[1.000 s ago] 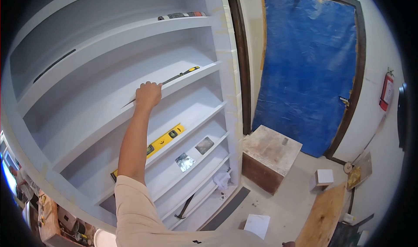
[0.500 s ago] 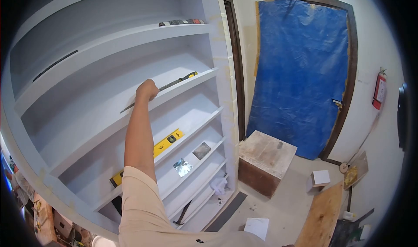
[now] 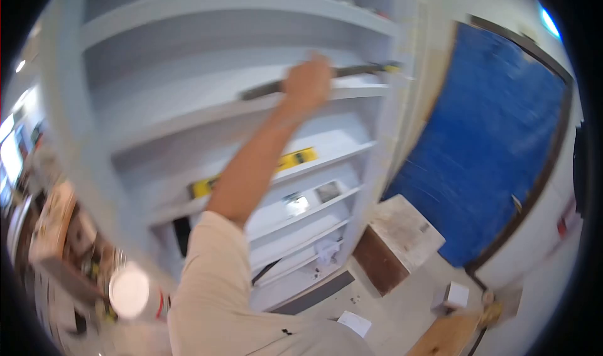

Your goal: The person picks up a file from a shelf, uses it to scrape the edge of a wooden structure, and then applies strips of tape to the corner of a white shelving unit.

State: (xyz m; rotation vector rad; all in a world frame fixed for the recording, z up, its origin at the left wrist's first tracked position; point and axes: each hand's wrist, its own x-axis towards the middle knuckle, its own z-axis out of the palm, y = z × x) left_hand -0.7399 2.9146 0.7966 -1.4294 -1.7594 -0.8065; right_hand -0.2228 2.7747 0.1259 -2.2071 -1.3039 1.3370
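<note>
My left hand (image 3: 308, 80) reaches up to a bookcase-like white shelf unit and is closed around a long narrow grey tool (image 3: 264, 91) with a black-and-yellow end (image 3: 391, 68). The tool lies across the view, just above the front lip of a shelf (image 3: 358, 91); motion blurs it, so I cannot tell its exact kind. One shelf below, a yellow spirit level (image 3: 298, 159) lies partly behind my forearm. My right hand is out of view.
Lower shelves hold a shiny square plate (image 3: 296, 204), a grey square plate (image 3: 328, 191) and a dark bar-like tool (image 3: 266, 272). A wooden box (image 3: 402, 230) stands on the floor before a blue-covered door (image 3: 483, 142). A white bucket (image 3: 133, 292) stands at left.
The view has swung, shifting the shelves right and bringing the bucket into fuller view. My left hand remains closed on the long tool, whose grey end now looks broader.
</note>
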